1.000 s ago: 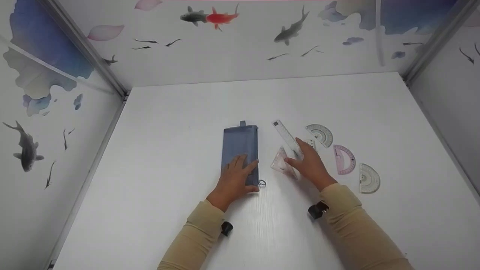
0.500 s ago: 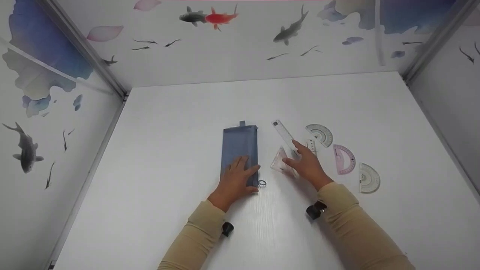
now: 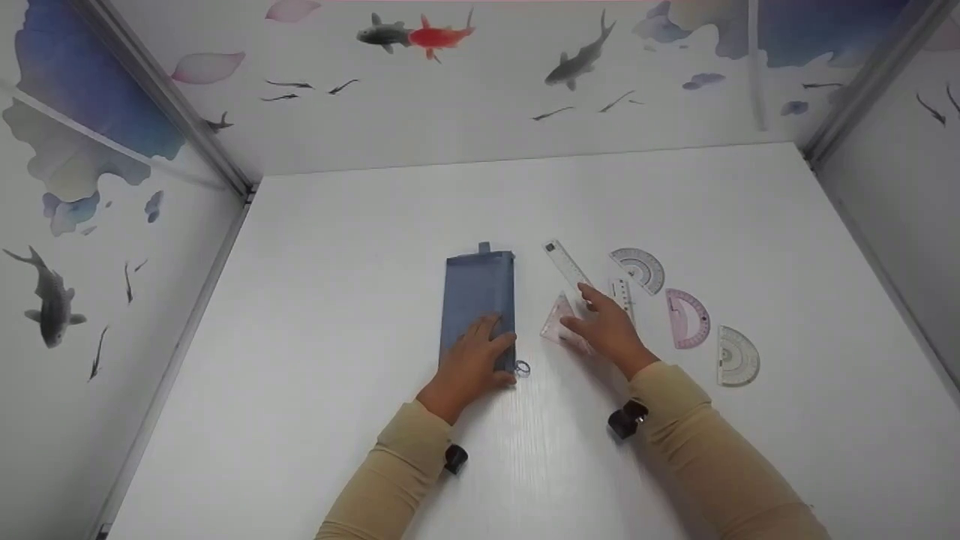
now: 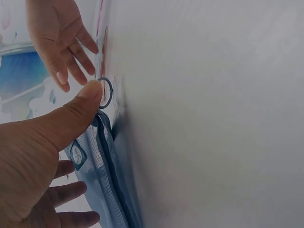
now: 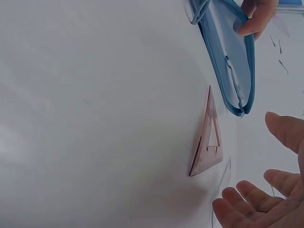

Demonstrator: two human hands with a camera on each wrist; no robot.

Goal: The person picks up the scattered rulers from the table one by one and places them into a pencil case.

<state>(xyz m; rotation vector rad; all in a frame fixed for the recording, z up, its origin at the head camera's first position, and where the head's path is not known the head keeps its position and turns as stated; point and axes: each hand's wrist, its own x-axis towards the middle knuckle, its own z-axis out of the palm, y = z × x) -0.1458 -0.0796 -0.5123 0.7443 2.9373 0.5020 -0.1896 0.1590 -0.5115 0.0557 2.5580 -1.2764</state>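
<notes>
A blue mesh zip pouch (image 3: 476, 289) lies flat on the white table, its ring (image 3: 523, 368) at the near right corner. My left hand (image 3: 469, 367) rests on the pouch's lower half with the fingers spread. In the left wrist view its thumb (image 4: 78, 116) reaches beside the ring. Over a pink triangular set square (image 3: 556, 322) and the near end of a clear ruler (image 3: 562, 259), my right hand (image 3: 607, 330) hovers with loosely bent, parted fingers and nothing between them. The right wrist view shows the set square (image 5: 205, 161) on the table, apart from the fingers.
To the right lie a clear protractor (image 3: 645, 268), a pink protractor (image 3: 701, 313) and another clear protractor (image 3: 741, 356). A short clear scale piece (image 3: 620, 291) sits partly behind the right hand. Walls with painted fish (image 3: 581, 60) enclose the table's back and sides.
My right hand has drifted slightly left and toward me, uncovering more of the short scale piece. The left hand stays on the pouch, nearly still.
</notes>
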